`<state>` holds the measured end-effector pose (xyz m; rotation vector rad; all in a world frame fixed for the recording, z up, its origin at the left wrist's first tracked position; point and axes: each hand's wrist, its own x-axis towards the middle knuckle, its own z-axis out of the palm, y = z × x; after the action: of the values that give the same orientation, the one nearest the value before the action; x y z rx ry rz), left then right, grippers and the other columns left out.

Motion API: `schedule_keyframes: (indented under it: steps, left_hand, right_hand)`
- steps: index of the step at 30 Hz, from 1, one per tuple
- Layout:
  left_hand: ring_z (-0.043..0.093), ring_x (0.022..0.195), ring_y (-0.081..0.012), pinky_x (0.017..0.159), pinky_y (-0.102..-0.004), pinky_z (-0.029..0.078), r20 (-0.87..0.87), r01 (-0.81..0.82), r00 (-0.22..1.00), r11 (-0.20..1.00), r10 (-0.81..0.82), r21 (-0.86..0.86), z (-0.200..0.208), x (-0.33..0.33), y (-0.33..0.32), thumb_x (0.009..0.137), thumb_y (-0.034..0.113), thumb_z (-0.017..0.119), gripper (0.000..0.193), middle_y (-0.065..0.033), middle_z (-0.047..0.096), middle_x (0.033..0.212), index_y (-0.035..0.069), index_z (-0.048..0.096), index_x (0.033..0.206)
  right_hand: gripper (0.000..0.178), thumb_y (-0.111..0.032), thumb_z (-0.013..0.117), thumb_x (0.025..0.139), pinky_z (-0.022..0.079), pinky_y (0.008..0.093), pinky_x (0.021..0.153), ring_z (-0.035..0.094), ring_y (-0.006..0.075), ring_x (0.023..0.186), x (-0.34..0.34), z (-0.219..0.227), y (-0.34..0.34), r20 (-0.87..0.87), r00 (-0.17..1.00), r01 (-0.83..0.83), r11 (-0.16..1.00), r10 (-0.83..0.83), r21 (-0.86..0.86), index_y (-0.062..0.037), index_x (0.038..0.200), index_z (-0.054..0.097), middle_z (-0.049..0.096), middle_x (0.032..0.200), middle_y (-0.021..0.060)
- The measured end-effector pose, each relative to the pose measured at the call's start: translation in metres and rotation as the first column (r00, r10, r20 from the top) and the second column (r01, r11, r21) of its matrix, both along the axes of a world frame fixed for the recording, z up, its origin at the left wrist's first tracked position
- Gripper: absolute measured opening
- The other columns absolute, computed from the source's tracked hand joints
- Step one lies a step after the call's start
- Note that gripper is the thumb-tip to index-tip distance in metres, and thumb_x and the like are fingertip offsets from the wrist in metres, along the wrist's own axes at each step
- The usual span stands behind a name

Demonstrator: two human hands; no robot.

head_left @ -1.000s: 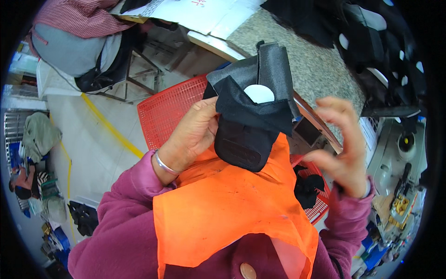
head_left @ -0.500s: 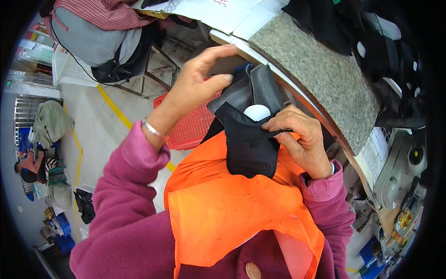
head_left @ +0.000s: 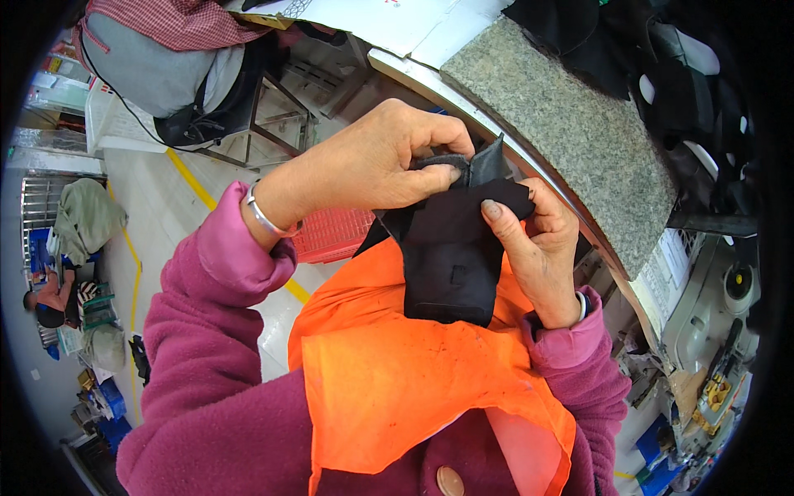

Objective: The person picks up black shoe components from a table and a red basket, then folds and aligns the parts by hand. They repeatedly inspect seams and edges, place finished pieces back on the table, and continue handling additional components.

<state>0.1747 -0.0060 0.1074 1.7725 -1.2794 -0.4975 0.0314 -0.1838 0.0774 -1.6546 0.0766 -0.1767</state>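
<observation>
1. Speckled grey bench [head_left: 571,140] stands beyond the orange apron [head_left: 430,372].
2. Matte black fabric piece [head_left: 451,269], round-cornered below, folded across its top, is held over the apron's far part.
3. Left hand [head_left: 376,157] pinches its dark grey upper strip [head_left: 488,163]; right hand [head_left: 542,244] grasps its side edge.

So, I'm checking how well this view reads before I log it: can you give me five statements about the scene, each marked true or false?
1. The left hand pinches the upper part of the black fabric piece. True.
2. The right hand is clear of the black fabric piece. False: its thumb and fingers grip the right side of it.
3. The apron is orange. True.
4. The speckled stone slab is in the picture's lower left. False: it is in the upper right.
5. Red checked cloth shows at the picture's upper left. True.
</observation>
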Motion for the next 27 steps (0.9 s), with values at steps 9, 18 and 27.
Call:
schedule_keyframes:
  steps: [9,18,27]
  left_hand:
    - [0.054,0.057,-0.0157,0.055,-0.0261,0.043,0.002,0.024,1.0,1.0,-0.024,0.009,0.006,-0.01,-0.001,0.083,0.001,0.064,0.015,-0.0076,0.058,0.069,0.0,0.062,0.097]
    - [0.059,0.057,-0.0254,0.053,-0.0297,0.045,0.121,-0.031,0.992,1.0,0.03,0.002,0.006,-0.022,0.0,0.082,0.001,0.063,0.014,-0.0135,0.058,0.068,0.001,0.061,0.097]
    - [0.061,0.059,-0.0318,0.053,-0.0335,0.046,0.24,-0.019,0.971,1.0,0.014,0.019,0.004,-0.03,-0.001,0.08,-0.002,0.063,0.021,-0.0159,0.059,0.07,0.002,0.061,0.1]
  right_hand:
    - [0.012,-0.008,0.072,0.088,0.043,0.0162,0.064,0.053,0.0017,0.071,-0.001,0.0,0.008,-0.049,0.997,0.068,0.994,-0.064,0.083,-0.0027,0.093,0.063,0.061,0.08,-0.0045]
    - [0.009,-0.006,0.073,0.084,0.046,0.0195,0.065,0.058,0.0044,0.073,-0.003,0.006,0.007,-0.007,0.998,0.066,0.998,-0.066,-0.003,-0.0012,0.089,0.068,0.066,0.079,-0.0012]
    - [0.01,-0.005,0.074,0.085,0.042,0.0179,0.063,0.052,0.0028,0.07,-0.002,0.0,0.009,0.049,0.989,0.144,0.984,-0.139,-0.105,-0.002,0.085,0.065,0.061,0.077,-0.0039]
